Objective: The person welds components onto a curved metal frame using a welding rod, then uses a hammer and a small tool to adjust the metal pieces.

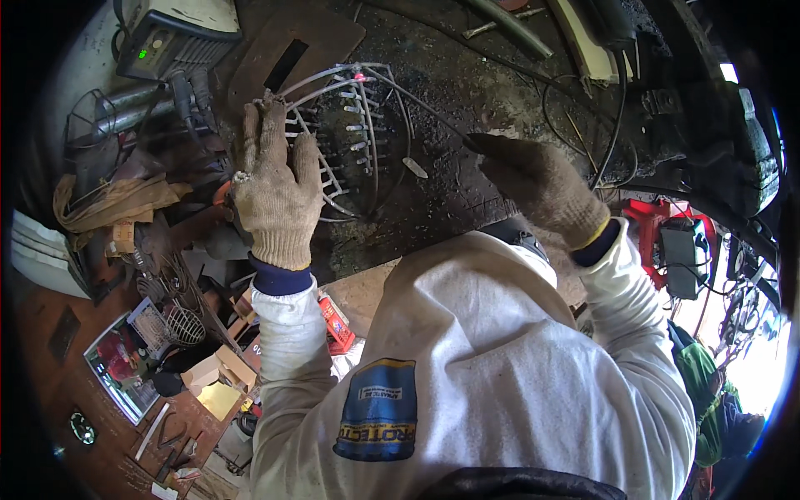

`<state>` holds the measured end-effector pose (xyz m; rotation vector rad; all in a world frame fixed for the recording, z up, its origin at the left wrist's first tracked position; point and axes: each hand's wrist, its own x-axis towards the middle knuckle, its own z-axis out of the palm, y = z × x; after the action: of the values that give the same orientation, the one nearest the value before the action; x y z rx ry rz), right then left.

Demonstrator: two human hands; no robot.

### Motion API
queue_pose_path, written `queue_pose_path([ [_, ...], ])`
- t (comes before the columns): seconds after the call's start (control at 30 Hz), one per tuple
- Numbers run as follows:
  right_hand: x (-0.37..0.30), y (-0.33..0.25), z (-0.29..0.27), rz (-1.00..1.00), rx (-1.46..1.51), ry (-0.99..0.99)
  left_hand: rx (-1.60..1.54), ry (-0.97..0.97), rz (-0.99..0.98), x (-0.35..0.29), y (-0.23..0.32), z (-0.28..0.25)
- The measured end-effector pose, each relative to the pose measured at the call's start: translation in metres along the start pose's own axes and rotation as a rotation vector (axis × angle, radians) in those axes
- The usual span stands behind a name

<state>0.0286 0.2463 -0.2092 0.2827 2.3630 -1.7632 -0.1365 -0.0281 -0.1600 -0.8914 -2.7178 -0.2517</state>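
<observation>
A basket-like frame of bent metal rods (372, 142) with several short cross bars lies on the dark workbench (433, 208). A small spot at its far end glows red. My left hand (279, 179), in a knit work glove, lies over the frame's left side with fingers stretched out and thumb apart. In my right hand (546, 179), gloved too, is a thin welding rod (425, 107). The rod slants left and away to the frame's far end, close by the glowing spot. The fingertips of my right hand are dark and partly hidden.
A box-shaped machine with a green display (171, 42) stands at the far left. A flat metal plate (321, 42) lies beyond the frame. Black cables (621, 125) and a metal tube (517, 29) lie to the right. An open cardboard box (218, 375) and tools sit lower left.
</observation>
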Motion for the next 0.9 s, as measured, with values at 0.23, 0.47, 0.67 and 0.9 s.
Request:
queue_pose_path([
  [0.23, -0.039, 0.009, -0.038, -0.019, -0.277, 0.092, 0.077, -0.004, 0.071, -0.002, -0.005, 0.003],
  [0.47, -0.048, 0.02, -0.027, 0.133, -0.744, 0.324, -0.133, 0.025, -0.068, -0.006, -0.004, 0.006],
  [0.67, -0.044, 0.025, -0.021, 0.169, -0.714, 0.407, -0.164, 0.056, 0.003, -0.005, -0.01, 0.012],
  [0.9, -0.03, 0.004, -0.031, 0.191, -0.691, 0.409, -0.102, 0.058, 0.005, -0.007, -0.007, 0.009],
])
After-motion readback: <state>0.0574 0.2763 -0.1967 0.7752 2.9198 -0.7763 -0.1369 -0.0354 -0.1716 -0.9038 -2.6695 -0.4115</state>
